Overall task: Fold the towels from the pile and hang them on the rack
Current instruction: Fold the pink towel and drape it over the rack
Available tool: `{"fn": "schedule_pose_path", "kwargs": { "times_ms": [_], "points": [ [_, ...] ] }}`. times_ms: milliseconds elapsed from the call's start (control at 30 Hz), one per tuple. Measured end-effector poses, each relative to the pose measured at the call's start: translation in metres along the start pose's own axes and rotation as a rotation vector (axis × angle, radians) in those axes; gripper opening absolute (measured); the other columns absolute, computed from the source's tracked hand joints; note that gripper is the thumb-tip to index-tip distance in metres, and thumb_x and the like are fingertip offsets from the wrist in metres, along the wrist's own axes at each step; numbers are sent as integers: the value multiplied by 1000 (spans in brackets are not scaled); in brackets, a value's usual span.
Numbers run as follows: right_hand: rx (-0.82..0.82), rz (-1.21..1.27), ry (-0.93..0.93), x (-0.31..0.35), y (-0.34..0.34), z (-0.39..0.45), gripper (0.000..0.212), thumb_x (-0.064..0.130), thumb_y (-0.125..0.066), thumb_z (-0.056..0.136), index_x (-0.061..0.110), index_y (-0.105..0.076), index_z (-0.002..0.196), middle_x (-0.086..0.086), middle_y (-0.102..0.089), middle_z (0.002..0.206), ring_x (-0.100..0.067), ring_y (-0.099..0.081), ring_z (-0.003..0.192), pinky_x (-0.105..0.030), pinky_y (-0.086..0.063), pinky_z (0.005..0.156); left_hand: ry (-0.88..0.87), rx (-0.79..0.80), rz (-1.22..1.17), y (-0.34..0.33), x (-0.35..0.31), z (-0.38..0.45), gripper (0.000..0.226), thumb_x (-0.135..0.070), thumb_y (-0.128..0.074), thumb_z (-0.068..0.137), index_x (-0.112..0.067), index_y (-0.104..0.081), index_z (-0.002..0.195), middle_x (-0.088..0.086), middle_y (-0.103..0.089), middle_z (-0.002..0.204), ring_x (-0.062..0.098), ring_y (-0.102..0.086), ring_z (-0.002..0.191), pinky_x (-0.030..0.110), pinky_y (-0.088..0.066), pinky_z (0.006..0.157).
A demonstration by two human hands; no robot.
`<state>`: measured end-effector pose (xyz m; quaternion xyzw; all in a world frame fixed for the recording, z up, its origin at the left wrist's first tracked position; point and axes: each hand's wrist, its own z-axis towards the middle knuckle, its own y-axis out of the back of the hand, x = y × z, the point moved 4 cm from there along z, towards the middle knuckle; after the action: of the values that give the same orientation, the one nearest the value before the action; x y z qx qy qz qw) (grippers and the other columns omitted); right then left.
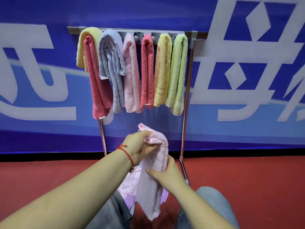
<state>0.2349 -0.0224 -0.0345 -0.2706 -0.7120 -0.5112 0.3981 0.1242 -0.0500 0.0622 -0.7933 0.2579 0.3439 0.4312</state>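
Red floor (49,176) meets a blue banner (231,129) behind a metal rack (185,103) hung with folded towels (132,73). Left hand (140,146) pinches the bunched top of a pink towel (151,179); right hand (166,174) grips its middle. Below them, between the knees, lies the pile (127,187).

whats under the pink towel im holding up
Under the pink towel held by the left hand and right hand lies a pile of pink and lilac towels on the red floor. The towel and forearms cover most of it.
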Motion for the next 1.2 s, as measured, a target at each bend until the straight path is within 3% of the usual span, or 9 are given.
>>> {"fn": "schedule_pose_path", "kwargs": {
  "times_ms": [100,233,367,500,667,800,1000,1133,1200],
  "points": [
    [-52,-79,-1,4,7,9,65,48,-71,65,21,-48,119,-1,-63,112,-24,-60,103,-31,-46,83,-63,5,-15,-5,-13,4,55,3,-47,89,-8,-32,141,18,-54,117,20,-63,67,33,-55,49],
    [-96,-133,18,12,24,18,23,26,-51,87,16,-58,106,-8,-66,107,-29,-59,98,-25,-37,69,-200,33,174,-10,-36,6,75,6,-38,92,-35,-10,148,14,-44,128,24,-62,75,32,-56,52],
    [-183,-216,70,33,55,31,21,22,-44,91,14,-60,101,-9,-65,107,-31,-58,99,-30,-42,73,-194,-20,298,-11,-58,13,56,5,-40,93,-27,-40,138,12,-61,100,13,-63,48,18,-52,42],
    [-240,-317,146,73,94,49,24,15,-42,89,15,-61,104,-7,-64,105,-30,-58,98,-33,-46,76,34,-9,240,-4,-75,28,28,-4,-37,91,-11,-63,98,2,-65,58,9,-60,43,15,-49,41],
    [-164,-533,259,152,125,71,27,17,-44,91,23,-42,65,-6,-58,89,-25,-51,81,-27,-39,67,132,106,375,-3,-100,40,10,-16,-56,73,-10,-60,80,1,-56,63,11,-51,49,17,-41,48],
    [-167,-655,383,212,138,95,25,16,-44,87,21,-37,64,1,-48,71,-26,-48,76,-28,-31,53,-121,187,938,-19,-127,49,51,-9,-75,45,-16,-55,91,0,-44,61,7,-37,45,17,-28,43],
    [-169,-750,423,284,148,128,30,14,-45,89,21,-35,61,-3,-56,78,-22,-44,76,-25,-31,61,-818,-175,1511,-33,-207,58,39,-13,-65,74,-15,-60,112,5,-63,106,19,-59,95,15,-35,68],
    [-171,-760,455,325,151,146,14,13,-41,86,12,-47,74,1,-45,71,-25,-45,74,-25,-26,49,-890,-169,1584,-34,-248,64,14,-30,-51,75,-23,-62,78,6,-64,87,25,-58,87,27,-40,68],
    [-175,-721,467,342,152,148,17,13,-42,89,15,-45,72,-6,-51,86,-29,-51,82,-20,-25,47,-963,-233,1635,-31,-269,66,31,-48,-35,66,-25,-55,66,5,-62,83,22,-53,89,28,-38,70]
  ]
}}
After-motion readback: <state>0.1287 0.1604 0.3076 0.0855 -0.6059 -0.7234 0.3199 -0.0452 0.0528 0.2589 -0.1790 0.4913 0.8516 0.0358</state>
